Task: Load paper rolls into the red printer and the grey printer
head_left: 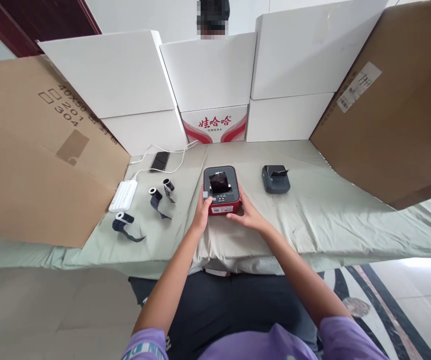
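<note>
Bench [335, 215], covered in pale green cloth: front edge near the fingers on the wearer's side, back edge met by boxes well beyond the fingertips; a strip of cloth runs between left fingers and rolls, a similar one between right fingers and printer, and a broader stretch farther right. Device, one, box-shaped, red-sided with black top [221, 194]: between the left hand [201, 213] and right hand [251, 216], grasped by both, left thumb over its near corner, right fingers along its side with the thumb spread before the front face. Rolls, three, black with pale cores and loose dark tails [122, 219] [155, 196] [168, 185]: left of the left fingers. Printer, one, small, dark grey, squarish [276, 186]: right of the right fingers. White oblong block, one [122, 196], flat black slab, one [159, 162], and thin white cables [191, 145]: left of and beyond the left fingers. Brown cardboard panels, two, outermost left [27, 180] and right [399, 110]. Boxes, white card, six: five plain [113, 75], one red-printed [215, 134] straight beyond the fingers; contents hidden. Device's top recess: something dark and glossy, not identifiable. Printer: dark strip protruding from its top.
</note>
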`<state>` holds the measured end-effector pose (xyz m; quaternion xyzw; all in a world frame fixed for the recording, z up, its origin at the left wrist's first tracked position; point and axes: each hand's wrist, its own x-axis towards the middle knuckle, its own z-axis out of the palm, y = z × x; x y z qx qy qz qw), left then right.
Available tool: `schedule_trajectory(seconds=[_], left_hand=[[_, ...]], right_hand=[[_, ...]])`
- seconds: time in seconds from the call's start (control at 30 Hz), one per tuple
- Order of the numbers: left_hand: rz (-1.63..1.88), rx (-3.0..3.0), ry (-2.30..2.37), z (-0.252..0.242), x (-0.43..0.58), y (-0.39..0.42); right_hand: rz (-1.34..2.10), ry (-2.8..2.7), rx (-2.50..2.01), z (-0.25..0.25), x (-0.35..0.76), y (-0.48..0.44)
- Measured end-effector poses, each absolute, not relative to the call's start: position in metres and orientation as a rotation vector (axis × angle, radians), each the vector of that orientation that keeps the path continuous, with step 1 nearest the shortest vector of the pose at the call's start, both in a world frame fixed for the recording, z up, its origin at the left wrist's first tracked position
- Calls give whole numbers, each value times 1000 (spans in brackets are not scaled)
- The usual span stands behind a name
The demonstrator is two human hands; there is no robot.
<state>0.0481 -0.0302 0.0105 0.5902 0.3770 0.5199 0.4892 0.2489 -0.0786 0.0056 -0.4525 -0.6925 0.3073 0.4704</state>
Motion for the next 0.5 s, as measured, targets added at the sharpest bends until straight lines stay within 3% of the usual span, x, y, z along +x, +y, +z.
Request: schedule_trajectory(seconds=[0.5], left_hand=[[1220, 1350, 866, 41, 97, 3]], right_hand=[[592, -1596, -1343, 50, 285, -47]])
